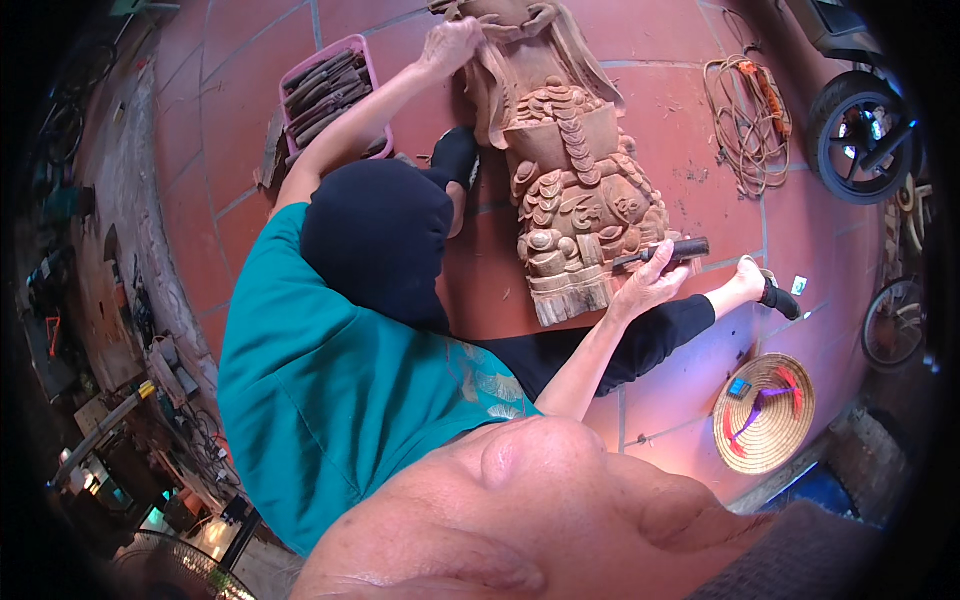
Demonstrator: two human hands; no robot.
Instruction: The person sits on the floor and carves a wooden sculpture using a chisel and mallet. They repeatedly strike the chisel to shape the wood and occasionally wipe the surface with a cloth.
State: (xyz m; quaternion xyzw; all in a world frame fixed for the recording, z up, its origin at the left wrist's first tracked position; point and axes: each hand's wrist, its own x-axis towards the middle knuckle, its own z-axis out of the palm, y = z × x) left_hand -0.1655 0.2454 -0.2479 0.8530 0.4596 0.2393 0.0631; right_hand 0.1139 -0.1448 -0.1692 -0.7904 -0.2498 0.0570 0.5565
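Observation:
A large reddish-brown wood carving point(565, 150) lies on the floor in front of me. It is cut with folds of cloth, strings of coins and rounded heaped shapes. My left hand point(453, 46) is closed at the carving's far left edge, its fingers curled against the wood. Closed around a dark-handled wood chisel point(690, 249), my right hand point(652, 287) is beside the carving's near right end. The chisel's thin blade points left, over the carved wood near its rough base. Whether the blade touches the wood, I cannot tell.
A pink basket point(365, 48) full of dark-handled tools stands left of the carving. On the right are a coiled cord point(745, 130) with an orange power strip, a black wheel point(860, 138) and a woven conical hat point(790, 430). My legs flank the carving on the red tiles.

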